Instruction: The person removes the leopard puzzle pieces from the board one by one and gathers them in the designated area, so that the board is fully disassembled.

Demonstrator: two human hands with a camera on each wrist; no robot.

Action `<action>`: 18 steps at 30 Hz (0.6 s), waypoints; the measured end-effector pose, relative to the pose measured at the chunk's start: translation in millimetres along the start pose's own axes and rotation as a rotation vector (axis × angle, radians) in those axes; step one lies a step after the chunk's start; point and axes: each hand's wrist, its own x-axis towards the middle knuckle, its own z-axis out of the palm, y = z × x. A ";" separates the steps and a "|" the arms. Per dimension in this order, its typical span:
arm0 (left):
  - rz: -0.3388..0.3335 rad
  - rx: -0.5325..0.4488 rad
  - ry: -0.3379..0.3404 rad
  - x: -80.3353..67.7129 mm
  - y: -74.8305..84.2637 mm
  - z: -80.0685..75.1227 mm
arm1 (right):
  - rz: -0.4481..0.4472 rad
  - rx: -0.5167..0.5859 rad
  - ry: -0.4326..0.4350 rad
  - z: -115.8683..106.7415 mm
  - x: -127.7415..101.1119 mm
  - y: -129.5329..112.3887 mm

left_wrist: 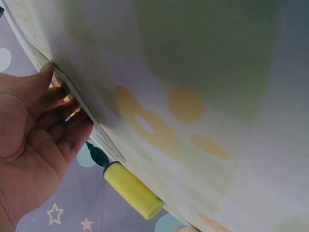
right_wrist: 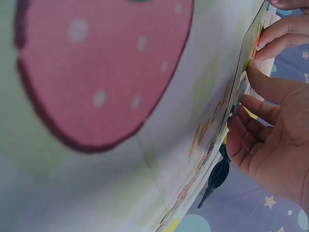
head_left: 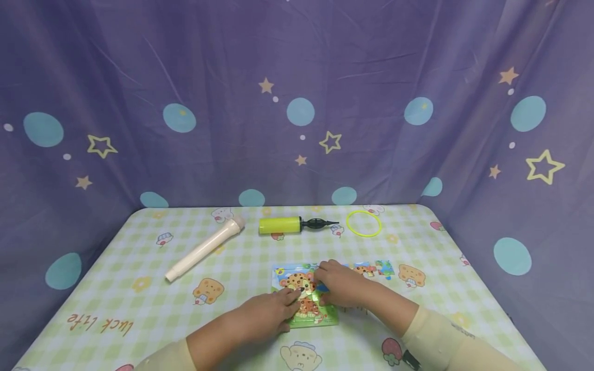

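Note:
A jigsaw puzzle board (head_left: 314, 323) with a spotted cartoon leopard lies flat on the table near the front. On its left part rests my left hand (head_left: 265, 315), fingers reaching over the picture and thumb by the near left edge, which the left wrist view also shows. My right hand (head_left: 345, 284) is over the board's upper right part, fingers bent down. Between its thumb and fingers a blue puzzle piece (head_left: 322, 288) shows, mostly covered by the hand. Just right of that hand lie loose puzzle pieces (head_left: 384, 268), some partly hidden behind it.
Toward the back lie a yellow hand pump (head_left: 280, 225) with a black nozzle and a yellow ring (head_left: 364, 223). A cream microphone-shaped stick (head_left: 204, 251) lies at an angle on the left. The checked tablecloth (head_left: 153, 309) carries printed figures; a purple curtain (head_left: 223, 154) hangs behind.

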 end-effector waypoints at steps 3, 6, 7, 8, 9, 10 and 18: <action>0.004 0.010 -0.010 1.1 -1.0 0.1 | 0.005 0.015 0.008 -0.3 -0.8 -0.2; 0.008 0.021 -0.017 2.1 -0.9 -0.1 | 0.017 0.026 0.006 -2.0 -1.5 -1.1; 0.009 0.025 -0.020 2.5 -0.9 -0.2 | 0.019 0.027 0.005 -2.7 -1.9 -1.5; 0.009 0.028 -0.022 2.5 -0.7 -0.6 | 0.020 0.026 0.004 -3.4 -2.4 -1.9; 0.008 0.027 -0.023 2.5 -0.3 -1.0 | 0.020 0.024 0.006 -3.8 -2.8 -2.0; 0.009 0.031 -0.022 2.5 -0.2 -1.0 | 0.020 0.027 0.013 -4.3 -3.3 -2.1; 0.015 0.070 -0.016 1.5 0.9 -1.6 | -0.026 0.182 0.096 -6.3 -5.9 4.1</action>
